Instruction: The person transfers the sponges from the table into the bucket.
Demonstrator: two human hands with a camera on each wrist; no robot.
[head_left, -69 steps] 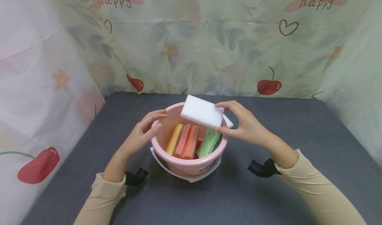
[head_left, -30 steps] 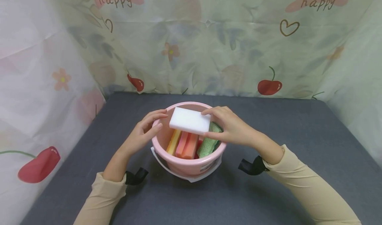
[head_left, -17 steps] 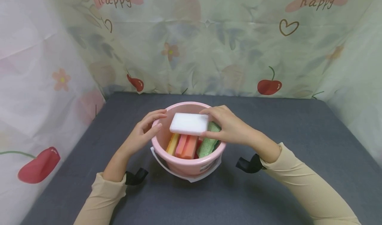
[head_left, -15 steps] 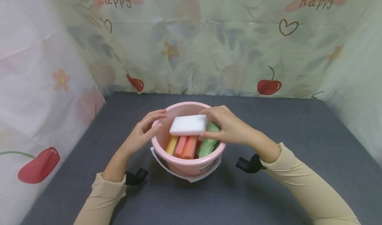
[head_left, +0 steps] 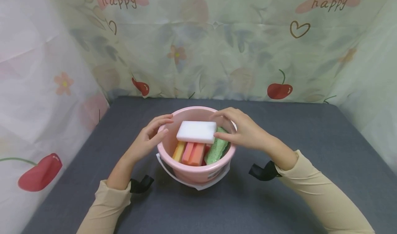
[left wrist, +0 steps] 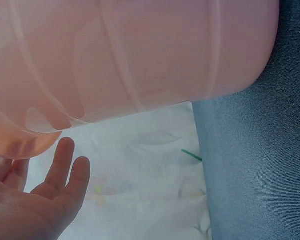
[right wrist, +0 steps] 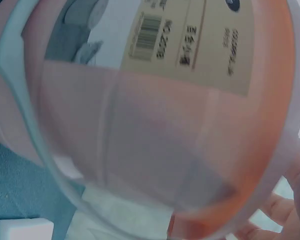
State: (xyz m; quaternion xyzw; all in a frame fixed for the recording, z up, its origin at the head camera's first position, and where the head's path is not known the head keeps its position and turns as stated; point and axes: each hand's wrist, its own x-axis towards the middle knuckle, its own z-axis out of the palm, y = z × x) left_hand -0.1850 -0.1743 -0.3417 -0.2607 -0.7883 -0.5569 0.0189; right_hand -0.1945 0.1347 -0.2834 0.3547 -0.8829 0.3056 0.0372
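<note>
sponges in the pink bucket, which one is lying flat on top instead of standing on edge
The white sponge. It lies flat across the tops of the yellow sponge, orange sponge and green sponge, which stand upright in the bucket. The right hand touches it.

**Plastic, foam and cloth**

The pink bucket [head_left: 198, 173] is smooth, faintly glossy plastic with a paper label [right wrist: 190, 45]. Inside it, the white sponge [head_left: 196, 131] looks fine and matt, the green sponge [head_left: 217, 148] coarse. Beneath the bucket, the grey tabletop [head_left: 279, 206] is matt woven cloth.
</note>
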